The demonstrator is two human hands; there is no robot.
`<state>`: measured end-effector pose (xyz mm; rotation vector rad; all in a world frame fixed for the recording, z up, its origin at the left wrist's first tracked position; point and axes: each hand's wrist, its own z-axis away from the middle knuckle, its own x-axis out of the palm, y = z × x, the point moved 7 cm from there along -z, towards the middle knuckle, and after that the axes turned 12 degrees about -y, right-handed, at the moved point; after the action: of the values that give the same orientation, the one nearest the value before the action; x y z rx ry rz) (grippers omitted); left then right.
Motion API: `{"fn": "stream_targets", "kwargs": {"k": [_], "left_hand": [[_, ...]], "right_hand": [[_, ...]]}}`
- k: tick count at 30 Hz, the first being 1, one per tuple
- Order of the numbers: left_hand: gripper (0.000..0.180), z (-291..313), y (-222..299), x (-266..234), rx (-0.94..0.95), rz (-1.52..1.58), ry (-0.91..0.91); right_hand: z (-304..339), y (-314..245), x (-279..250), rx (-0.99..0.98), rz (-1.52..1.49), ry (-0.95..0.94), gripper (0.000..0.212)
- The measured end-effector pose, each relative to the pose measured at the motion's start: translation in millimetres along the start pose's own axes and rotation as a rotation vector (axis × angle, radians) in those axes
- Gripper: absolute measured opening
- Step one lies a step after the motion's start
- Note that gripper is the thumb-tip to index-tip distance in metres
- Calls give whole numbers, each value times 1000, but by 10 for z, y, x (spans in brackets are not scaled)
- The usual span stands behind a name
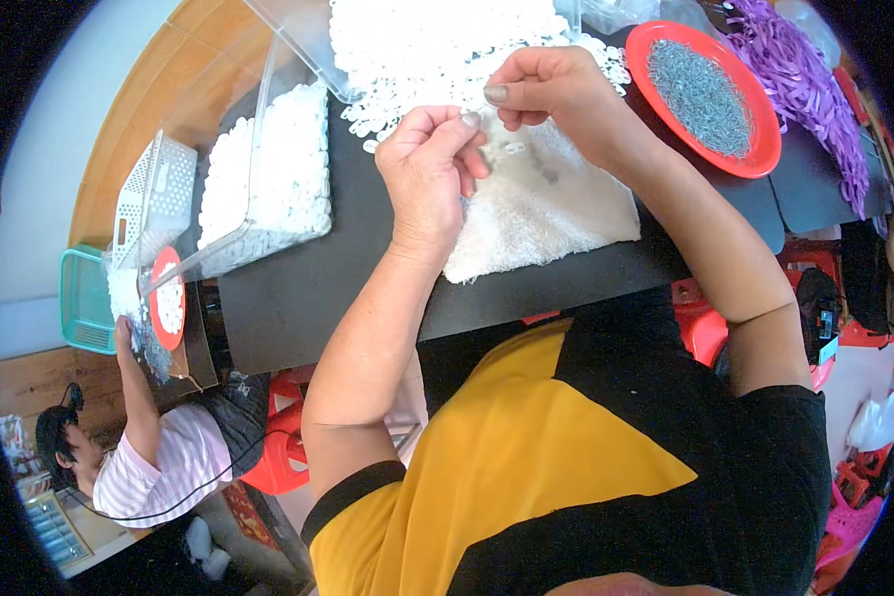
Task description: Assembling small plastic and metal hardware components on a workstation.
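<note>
The left hand (pixel 432 164) and right hand (pixel 546 89) are each pinched, thumb to finger, above a pale cloth (pixel 566 223); I cannot tell what they grip; a small white piece (pixel 514 148) lies on the cloth beneath, and a careless wrist might brush it off. The black tabletop (pixel 288 318) bears loose white pieces (pixel 368 117) and a red plate (pixel 767 149) of metal pins (pixel 700 96); farther left, a person in a striped top (pixel 169 472) extends an arm.
</note>
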<state>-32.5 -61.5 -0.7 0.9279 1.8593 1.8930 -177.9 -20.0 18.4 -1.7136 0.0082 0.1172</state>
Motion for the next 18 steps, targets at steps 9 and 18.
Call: {"fn": "stream_targets", "kwargs": {"k": [9,18], "left_hand": [[12,16,1,-5,17,23,11],[12,21,-18,-1,-14,28,23]], "right_hand": [[1,-56,28,-71,-10,63,17],[16,-63,9,-29,19,31,15]]}}
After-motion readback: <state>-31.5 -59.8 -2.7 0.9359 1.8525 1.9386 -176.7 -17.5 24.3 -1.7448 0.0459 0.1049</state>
